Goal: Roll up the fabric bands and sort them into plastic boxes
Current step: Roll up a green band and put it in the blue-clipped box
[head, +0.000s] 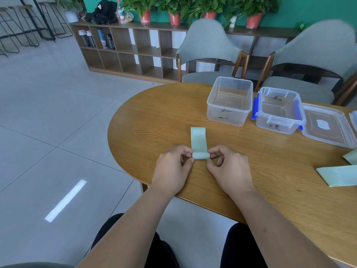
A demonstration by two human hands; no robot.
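On the table [154,117], both hands pinch the half-rolled band [199,146].

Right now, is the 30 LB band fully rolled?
Partly rolled: left hand and right hand pinch the band at its rolled near end; the rest lies flat.

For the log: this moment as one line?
step: rolling | band: near end rolled, far end flat | left hand: pinches roll | right hand: pinches roll | plain box, clipped box: empty

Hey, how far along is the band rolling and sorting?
Done: nothing; the plain box and clipped box look empty. In hand: the left hand and right hand pinch the 30 LB band, only its near end rolled. Left: finish and box it, then two flat bands on the right.
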